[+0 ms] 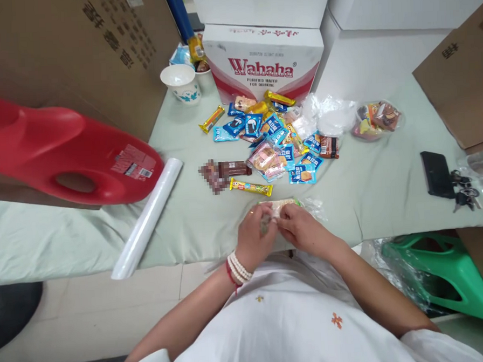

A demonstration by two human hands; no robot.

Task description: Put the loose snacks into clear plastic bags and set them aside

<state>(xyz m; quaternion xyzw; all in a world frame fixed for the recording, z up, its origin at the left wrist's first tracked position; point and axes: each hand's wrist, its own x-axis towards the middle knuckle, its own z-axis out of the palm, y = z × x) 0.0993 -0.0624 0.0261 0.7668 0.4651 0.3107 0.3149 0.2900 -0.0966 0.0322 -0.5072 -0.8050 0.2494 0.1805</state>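
Observation:
Close together at the table's front edge, my left hand [255, 235] and my right hand [303, 227] meet with bent fingers. Both are closed on a clear plastic packet [285, 202] with a green edge, which shows just beyond the fingertips. The fingers cover much of it, and its contents cannot be made out. Past my hands lie a yellow snack stick [250, 187], a brown wrapped bar [237, 169] and a pink packaged snack [267, 159]. Several blue snack packets [301, 173] are heaped behind them.
A red jug [82, 157] and a white plastic roll [148, 215] lie at left. Behind stand a paper cup [182, 86] and a Wahaha carton [266, 66]. At right are a clear snack tub [376, 121], a black phone [437, 174], keys [466, 195] and a green stool [444, 273].

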